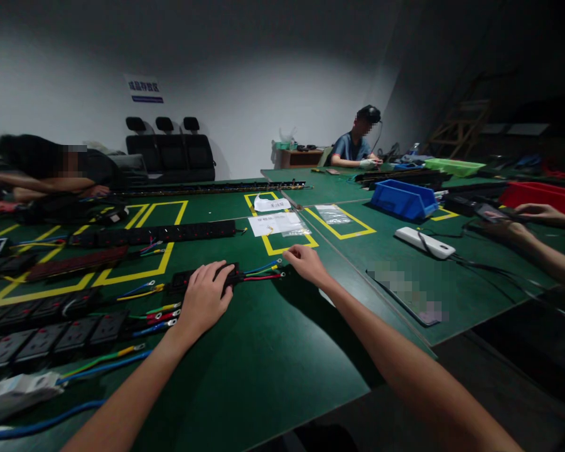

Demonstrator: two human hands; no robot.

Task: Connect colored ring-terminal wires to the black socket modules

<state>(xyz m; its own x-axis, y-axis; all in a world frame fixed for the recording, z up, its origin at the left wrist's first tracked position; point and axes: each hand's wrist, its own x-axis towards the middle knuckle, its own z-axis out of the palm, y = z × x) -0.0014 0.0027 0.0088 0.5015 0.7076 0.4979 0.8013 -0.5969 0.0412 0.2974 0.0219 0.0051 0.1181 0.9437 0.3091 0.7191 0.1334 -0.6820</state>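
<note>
My left hand is wrapped over the end of a black socket strip, which lies on the green table. Out of the strip's right end come a blue wire, a green one and a red wire, tipped with ring terminals. Just right of these terminals is my right hand, its fingers closed in a pinch. Whatever the fingertips hold, if anything, is too small to make out. More black socket strips with ringed wire ends lie to the left.
Papers and a clear plastic bag lie ahead within yellow tape marks. At right are a phone, a white power bank, a blue bin, a red bin and another person's hands. Two people sit farther back.
</note>
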